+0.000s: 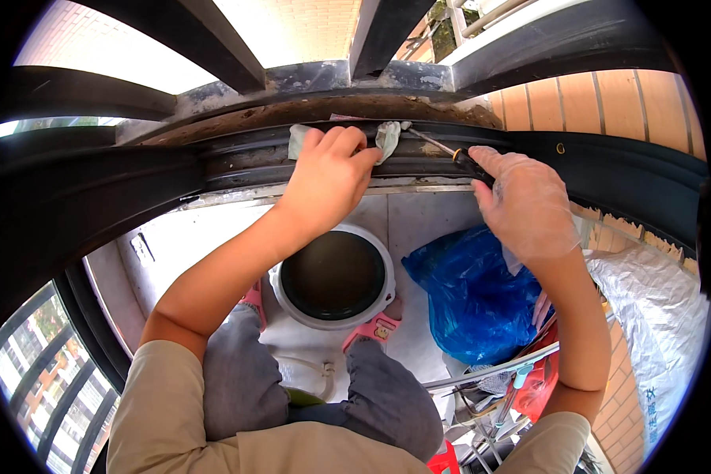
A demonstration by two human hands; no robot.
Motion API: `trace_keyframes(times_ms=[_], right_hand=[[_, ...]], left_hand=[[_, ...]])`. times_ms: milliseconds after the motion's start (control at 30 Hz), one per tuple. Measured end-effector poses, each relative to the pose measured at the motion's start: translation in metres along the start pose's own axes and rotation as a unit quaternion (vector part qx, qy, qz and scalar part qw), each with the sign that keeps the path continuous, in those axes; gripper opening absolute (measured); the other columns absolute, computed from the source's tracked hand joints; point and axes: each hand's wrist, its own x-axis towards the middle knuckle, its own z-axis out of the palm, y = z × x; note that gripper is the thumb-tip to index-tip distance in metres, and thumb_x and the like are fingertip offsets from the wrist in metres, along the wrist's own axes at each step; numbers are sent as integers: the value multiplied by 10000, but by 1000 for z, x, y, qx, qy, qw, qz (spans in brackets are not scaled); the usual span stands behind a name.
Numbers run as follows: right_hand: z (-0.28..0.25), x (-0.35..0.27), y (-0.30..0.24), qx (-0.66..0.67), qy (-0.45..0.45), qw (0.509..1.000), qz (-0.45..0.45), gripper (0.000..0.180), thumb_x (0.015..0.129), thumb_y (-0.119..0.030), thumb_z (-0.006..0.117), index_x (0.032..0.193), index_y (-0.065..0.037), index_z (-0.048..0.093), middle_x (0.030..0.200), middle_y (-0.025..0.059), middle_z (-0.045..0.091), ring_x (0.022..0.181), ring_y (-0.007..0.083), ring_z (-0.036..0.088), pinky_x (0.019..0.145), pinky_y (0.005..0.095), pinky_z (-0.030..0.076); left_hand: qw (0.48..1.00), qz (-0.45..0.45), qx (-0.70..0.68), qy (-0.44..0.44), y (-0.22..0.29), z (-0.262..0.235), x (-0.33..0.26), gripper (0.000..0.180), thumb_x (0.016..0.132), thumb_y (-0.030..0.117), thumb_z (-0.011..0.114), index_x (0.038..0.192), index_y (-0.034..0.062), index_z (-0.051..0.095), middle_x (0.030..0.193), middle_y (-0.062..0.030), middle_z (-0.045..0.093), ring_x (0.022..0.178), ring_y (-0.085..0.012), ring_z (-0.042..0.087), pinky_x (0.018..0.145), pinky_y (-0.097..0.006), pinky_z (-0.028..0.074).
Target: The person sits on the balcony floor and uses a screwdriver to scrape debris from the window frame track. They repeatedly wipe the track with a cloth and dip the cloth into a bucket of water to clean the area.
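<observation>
My left hand [333,170] is closed on a pale, crumpled cloth [388,141] at the dark window track [245,158]. Parts of the cloth stick out on both sides of the fingers. In a translucent plastic glove, my right hand [529,201] grips the dark handle of a screwdriver [438,144]. Its metal shaft points left along the track, and the tip reaches the right end of the cloth. The palm side of my left hand hides the middle of the cloth.
Dark metal bars [213,47] rise beyond the track. Below stands a white-rimmed bucket [332,324] of murky water, between my feet in pink slippers [375,328]. A blue plastic bag [482,300] lies to its right, near a silvery sheet [656,316] and a metal rack [482,430].
</observation>
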Motion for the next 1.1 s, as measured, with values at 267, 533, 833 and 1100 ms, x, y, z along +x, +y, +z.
trace_keyframes(times_ms=[267,533,833,1100], right_hand=[[4,25,46,48,-45,995,-74,346,851,-196,617,1188,-115,619,963,160,650,901,323,616,825,395,483],[20,48,21,18,-14,986,-168,370,858,-191,616,1223,-131,599,932,173,646,915,338,615,835,410,486],[20,62,32,-21,-29,987,-159,392,870,-210,624,1259,-200,580,1062,154,634,975,325,599,869,402,478],[34,75,-19,47,-51,979,-192,428,855,-175,632,1276,-173,556,1033,169,631,939,346,596,857,412,478]], left_hand=[[997,-33,19,62,-23,-19,-30,308,684,-17,649,976,73,613,1005,-89,533,957,-285,521,863,-415,387],[985,-68,-121,107,-24,-40,-2,124,734,-34,546,837,23,583,896,-145,546,824,-325,570,713,-376,475],[992,-106,-64,34,-23,-45,-19,247,765,-35,610,1006,18,590,999,-161,528,862,-335,571,760,-335,475],[977,-108,-178,-41,-7,-74,-44,332,794,-141,446,1057,7,583,1035,-166,600,962,-346,596,837,-335,476]])
